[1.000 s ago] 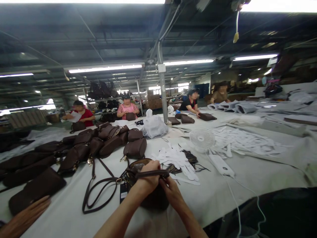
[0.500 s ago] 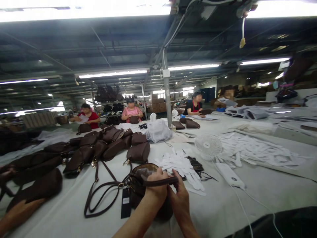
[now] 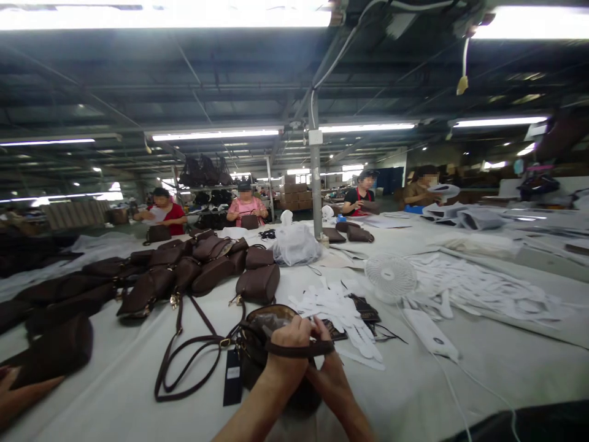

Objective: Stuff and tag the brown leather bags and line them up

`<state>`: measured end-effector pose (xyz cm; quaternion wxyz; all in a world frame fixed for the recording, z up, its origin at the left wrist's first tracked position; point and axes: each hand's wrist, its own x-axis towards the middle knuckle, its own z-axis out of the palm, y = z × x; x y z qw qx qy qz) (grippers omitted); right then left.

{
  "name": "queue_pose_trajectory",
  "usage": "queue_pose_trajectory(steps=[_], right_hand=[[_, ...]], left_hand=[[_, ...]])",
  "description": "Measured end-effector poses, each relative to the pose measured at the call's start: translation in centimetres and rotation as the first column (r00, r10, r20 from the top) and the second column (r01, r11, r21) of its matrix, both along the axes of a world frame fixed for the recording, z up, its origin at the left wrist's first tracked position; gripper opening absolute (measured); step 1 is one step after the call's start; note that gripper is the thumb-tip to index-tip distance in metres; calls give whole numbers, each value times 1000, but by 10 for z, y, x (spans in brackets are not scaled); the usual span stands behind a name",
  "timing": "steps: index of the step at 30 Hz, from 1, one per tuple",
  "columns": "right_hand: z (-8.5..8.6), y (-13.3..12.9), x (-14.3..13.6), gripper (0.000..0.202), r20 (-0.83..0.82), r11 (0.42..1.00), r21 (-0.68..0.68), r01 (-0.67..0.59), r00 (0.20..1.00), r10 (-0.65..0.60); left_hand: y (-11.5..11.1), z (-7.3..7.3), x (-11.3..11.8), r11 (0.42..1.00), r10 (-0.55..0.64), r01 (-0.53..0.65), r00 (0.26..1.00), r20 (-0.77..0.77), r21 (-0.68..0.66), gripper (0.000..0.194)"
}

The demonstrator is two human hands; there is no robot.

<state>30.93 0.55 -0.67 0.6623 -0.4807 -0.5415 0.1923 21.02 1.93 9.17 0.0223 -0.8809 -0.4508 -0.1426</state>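
Observation:
A dark brown handbag [image 3: 252,351] stands on the table in front of me, its top open and a patterned lining showing. My left hand [image 3: 291,342] is at the bag's opening, fingers curled closed. Against it, my right hand [image 3: 324,355] has its fingers bent together near the left fingertips. The bag's short handle [image 3: 301,350] arches across both hands. What the fingertips pinch is hidden. A long thin shoulder strap [image 3: 172,374] loops out to the left of the bag, and a black hang tag [image 3: 232,377] lies beside it.
Many brown bags [image 3: 197,267] are piled to the left, where a co-worker's arm [image 3: 27,393] holds one. White strips [image 3: 343,316], black tags [image 3: 365,309], a small white fan [image 3: 391,276] and a power bank-like white box [image 3: 430,331] with cords lie to the right. A pole [image 3: 316,184] rises behind.
My hands have drawn closer together, the right fingers now bent against the left ones. The handle has shifted slightly down over them. The co-worker's bag at left has moved left.

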Motion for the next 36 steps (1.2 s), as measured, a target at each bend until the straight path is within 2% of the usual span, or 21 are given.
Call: queue_pose_trajectory(steps=[3, 6, 11, 14, 17, 24, 29, 32, 34, 36], right_hand=[[6, 6, -1, 40, 32, 995, -45, -91, 995, 92], [12, 9, -4, 16, 92, 995, -20, -98, 991, 99], [11, 5, -15, 21, 144, 997, -70, 7, 990, 3], [10, 2, -23, 22, 186, 995, -87, 48, 982, -31], [13, 0, -28, 21, 231, 996, -68, 65, 972, -48], [19, -10, -23, 18, 324, 997, -67, 36, 946, -12], [17, -22, -7, 16, 385, 997, -51, 56, 922, -32], [27, -25, 15, 15, 397, 995, -96, 23, 918, 17], [38, -23, 38, 14, 394, 986, -163, -23, 915, 87], [48, -20, 65, 15, 378, 973, -219, -70, 913, 151]], left_hand=[[1, -3, -4, 1000, -14, 14, 1000, 16, 12, 15], [3, -3, -9, 1000, -19, 18, 999, 48, 26, 21], [12, -11, -26, 976, 103, -150, 958, 268, 161, 22], [16, -18, -36, 954, 100, -207, 902, 419, 218, 22], [20, -17, -44, 947, 113, -247, 854, 508, 205, 20], [32, -4, -61, 956, 135, -270, 753, 644, 116, 22], [40, -5, -68, 951, 149, -278, 790, 594, 132, 21], [40, -6, -61, 957, 151, -256, 838, 524, 134, 22], [34, -4, -57, 975, 99, -176, 887, 451, 132, 28], [23, 2, -60, 995, -65, 30, 930, 362, 100, 41]])
